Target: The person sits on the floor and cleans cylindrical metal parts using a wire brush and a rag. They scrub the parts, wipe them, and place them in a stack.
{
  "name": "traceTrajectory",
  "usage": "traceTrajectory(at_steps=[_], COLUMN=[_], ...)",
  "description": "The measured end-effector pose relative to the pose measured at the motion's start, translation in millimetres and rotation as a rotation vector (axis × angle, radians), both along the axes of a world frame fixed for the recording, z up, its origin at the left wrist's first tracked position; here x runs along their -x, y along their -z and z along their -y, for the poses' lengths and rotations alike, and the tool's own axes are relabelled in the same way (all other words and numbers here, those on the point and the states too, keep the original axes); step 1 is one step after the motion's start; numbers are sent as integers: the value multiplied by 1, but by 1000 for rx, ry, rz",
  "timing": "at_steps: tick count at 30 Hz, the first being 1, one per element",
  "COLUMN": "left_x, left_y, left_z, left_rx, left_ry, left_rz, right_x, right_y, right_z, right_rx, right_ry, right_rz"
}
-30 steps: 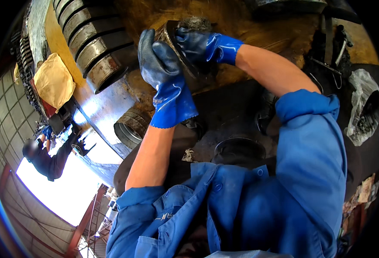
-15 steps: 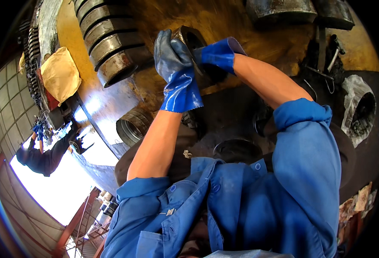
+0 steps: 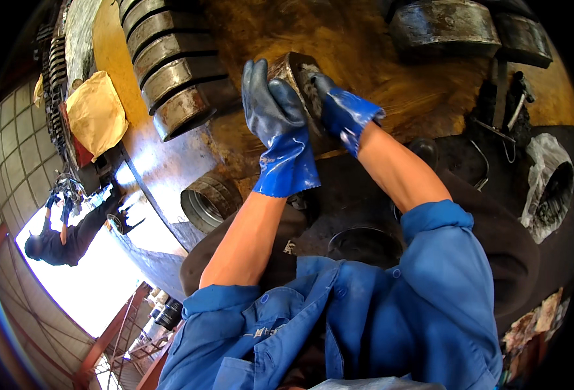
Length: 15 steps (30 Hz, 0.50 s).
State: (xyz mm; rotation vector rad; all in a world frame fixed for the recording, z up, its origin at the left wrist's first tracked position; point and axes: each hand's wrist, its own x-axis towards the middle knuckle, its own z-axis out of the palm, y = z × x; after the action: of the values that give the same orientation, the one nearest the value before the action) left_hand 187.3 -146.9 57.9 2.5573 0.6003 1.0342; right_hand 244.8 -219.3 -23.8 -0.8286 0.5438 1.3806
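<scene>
A worn, greasy metal ring stands on edge on the oily, yellow-brown work surface, between my two gloved hands. My left hand, in a blue rubber glove, lies along its left side with the fingers stretched out and pressed flat. From the right, my right hand, gloved the same way, grips the ring at its open face. Its fingertips are partly hidden at the opening. Just left of my left hand, a row of similar metal rings lies side by side.
Two larger metal cylinders stand at the far right. Below them lie dirty hand tools and a plastic-wrapped ring. A threaded metal ring sits near my left forearm. Yellow paper and another person are at the left.
My right hand has come round from behind the ring to its right face, and the forearm is lower. The ring has turned slightly. My left hand stays flat against its side.
</scene>
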Motion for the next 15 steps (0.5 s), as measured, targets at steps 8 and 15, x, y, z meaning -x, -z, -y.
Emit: traceTrajectory(at_steps=[8, 15], left_x=[5, -5], left_y=[-1, 1], left_z=[-3, 7], left_rx=[-3, 21], left_ry=[-36, 5], left_rz=[-17, 15], right_x=[-18, -31], right_y=[11, 96], right_z=[25, 5], right_rx=[-242, -163], right_ry=[-667, -648], right_rz=[999, 1931])
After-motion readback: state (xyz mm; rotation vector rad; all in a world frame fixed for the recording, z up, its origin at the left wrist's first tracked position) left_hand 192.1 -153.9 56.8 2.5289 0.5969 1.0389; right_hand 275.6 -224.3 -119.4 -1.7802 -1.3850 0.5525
